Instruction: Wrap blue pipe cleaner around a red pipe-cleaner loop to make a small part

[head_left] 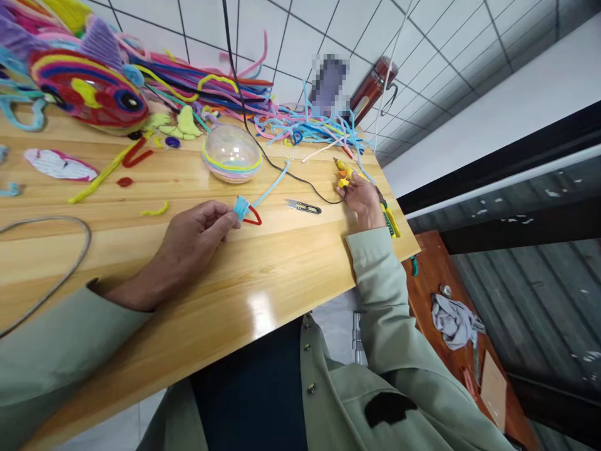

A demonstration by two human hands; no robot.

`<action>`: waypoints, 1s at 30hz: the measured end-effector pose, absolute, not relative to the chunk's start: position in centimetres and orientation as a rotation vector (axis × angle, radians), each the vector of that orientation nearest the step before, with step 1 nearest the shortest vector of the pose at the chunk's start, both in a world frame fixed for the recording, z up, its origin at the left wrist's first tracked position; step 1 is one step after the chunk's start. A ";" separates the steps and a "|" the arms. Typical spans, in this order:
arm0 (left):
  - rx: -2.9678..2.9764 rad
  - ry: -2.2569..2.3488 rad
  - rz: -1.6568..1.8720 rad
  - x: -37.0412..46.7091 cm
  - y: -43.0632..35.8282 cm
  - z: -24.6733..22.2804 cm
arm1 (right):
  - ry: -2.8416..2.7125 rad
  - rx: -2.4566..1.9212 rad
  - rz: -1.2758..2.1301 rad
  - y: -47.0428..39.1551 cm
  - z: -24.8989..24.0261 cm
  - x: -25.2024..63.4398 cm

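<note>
My left hand [197, 235] is closed, pinching a small coiled piece of light blue pipe cleaner [241, 207]. A bent red pipe cleaner [256, 216] sticks out of its side, and a light blue strand trails up from it to the right. My right hand [364, 197], at the table's right side, is closed around a small yellow hot glue gun [345, 169] with a black cord. Thread snips [304, 206] lie between my hands. Pliers with yellow-green handles [390, 219] rest beside my right wrist, partly hidden by it.
A clear plastic bowl [232, 156] with coloured bands stands beyond my left hand. A red fish-like figure [89, 94] and piles of pipe cleaners [310, 128] line the tiled wall. A red-brown flask [373, 91] leans there. A grey cable [87, 241] loops at left.
</note>
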State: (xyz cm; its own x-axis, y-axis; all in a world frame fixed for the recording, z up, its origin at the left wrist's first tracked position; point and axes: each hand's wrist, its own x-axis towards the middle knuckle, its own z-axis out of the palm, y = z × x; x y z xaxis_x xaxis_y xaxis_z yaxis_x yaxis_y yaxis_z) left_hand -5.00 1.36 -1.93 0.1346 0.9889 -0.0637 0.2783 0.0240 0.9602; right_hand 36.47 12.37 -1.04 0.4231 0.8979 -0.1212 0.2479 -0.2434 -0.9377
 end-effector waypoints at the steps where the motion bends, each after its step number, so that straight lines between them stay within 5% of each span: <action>1: 1.395 1.319 0.986 -4.8 1.3 -2.0 | -1.049 -1.772 0.830 12.1 -0.8 36.7; 7: 1.073 1.200 1.355 -4.8 2.0 -3.0 | -1.534 -1.707 0.357 8.0 0.4 32.2; 14: 1.040 1.113 1.425 -5.2 2.9 -5.2 | -2.511 -1.022 0.403 4.7 -1.8 18.0; 23: 0.941 1.072 1.560 -5.0 3.8 -5.5 | -2.722 -0.983 0.262 5.3 -3.5 14.6; 30: 0.954 1.093 1.453 -4.8 3.1 -4.4 | -2.519 -0.759 0.400 3.0 2.8 19.9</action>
